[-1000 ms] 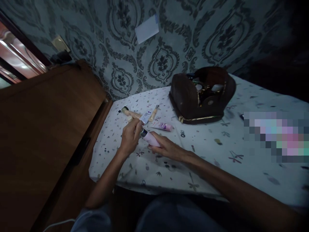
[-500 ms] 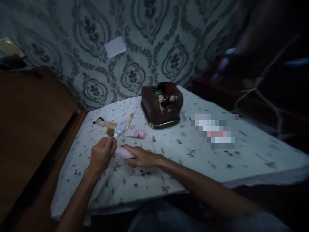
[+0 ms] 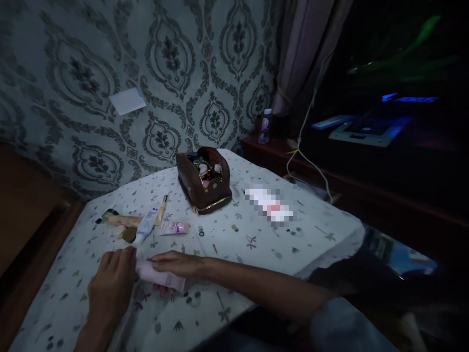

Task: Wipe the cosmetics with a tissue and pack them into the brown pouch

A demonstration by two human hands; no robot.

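My right hand (image 3: 176, 266) is wrapped round a pale pink squeeze tube (image 3: 166, 278), which lies at a slant just above the tablecloth. At the tube's left end my left hand (image 3: 113, 274) is closed, its fingers hiding that end and the cap. Beyond the hands lie a light blue and white tube (image 3: 146, 224), a small pink tube (image 3: 175, 228), a beige tube (image 3: 126, 221) and a slim tan tube with a dark cap (image 3: 161, 210). A round brownish piece (image 3: 129, 235) sits by the blue and white tube.
An unzipped brown cosmetic bag (image 3: 203, 188) full of small items stands at the back of the patterned tablecloth (image 3: 252, 274). A blurred-out item (image 3: 269, 203) lies right of it. A bottle (image 3: 265, 126) and a white cable (image 3: 304, 134) are on the dark furniture behind.
The view has swung to the right, so the table things appear further left. Both hands stay together at the pink tube, more of whose flat end now shows below my right hand.
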